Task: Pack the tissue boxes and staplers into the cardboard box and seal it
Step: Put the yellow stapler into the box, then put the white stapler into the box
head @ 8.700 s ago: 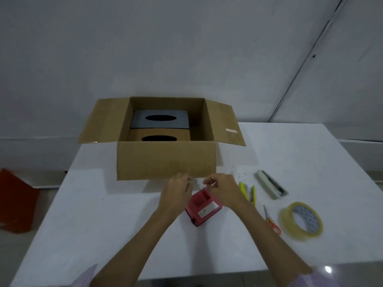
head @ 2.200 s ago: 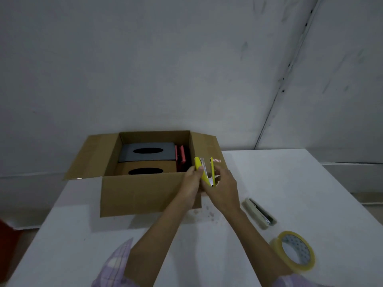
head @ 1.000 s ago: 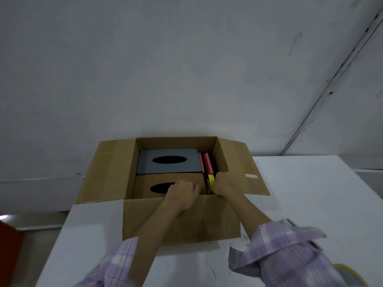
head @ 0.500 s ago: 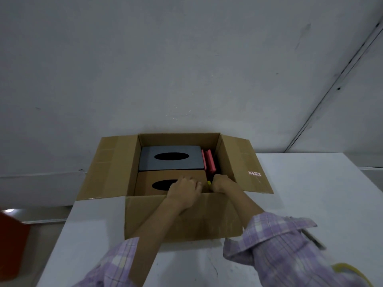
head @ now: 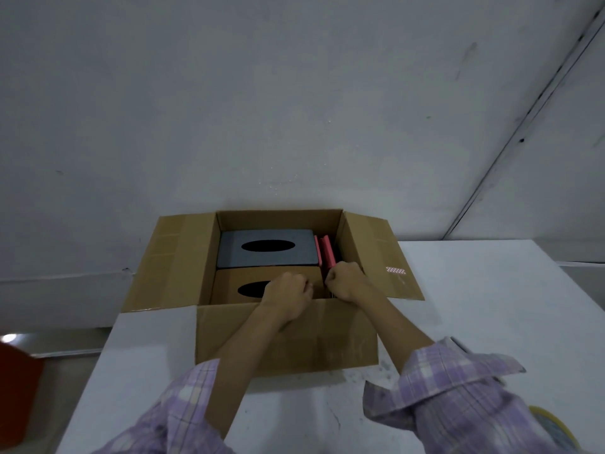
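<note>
The open cardboard box (head: 284, 335) stands on the white table (head: 491, 306), all flaps folded out. Inside, a grey tissue box (head: 304, 253) lies at the back and a brown tissue box (head: 229, 283) in front of it. A red stapler (head: 327, 253) stands on edge in the gap along the right wall. My left hand (head: 288, 296) rests with curled fingers over the brown tissue box and holds nothing visible. My right hand (head: 345, 280) is a fist down in the front of that gap, just in front of the red stapler. The yellow stapler is hidden beneath it.
A yellow tape roll (head: 553, 427) peeks out behind my right sleeve at the bottom right. A dark tip of another stapler (head: 458, 342) shows above that sleeve. A red object (head: 16, 388) sits on the floor at left. A grey wall rises behind the box.
My right hand has pushed the yellow stapler lower into the gap, so its yellow tip no longer shows. My left hand stays on the brown tissue box.
</note>
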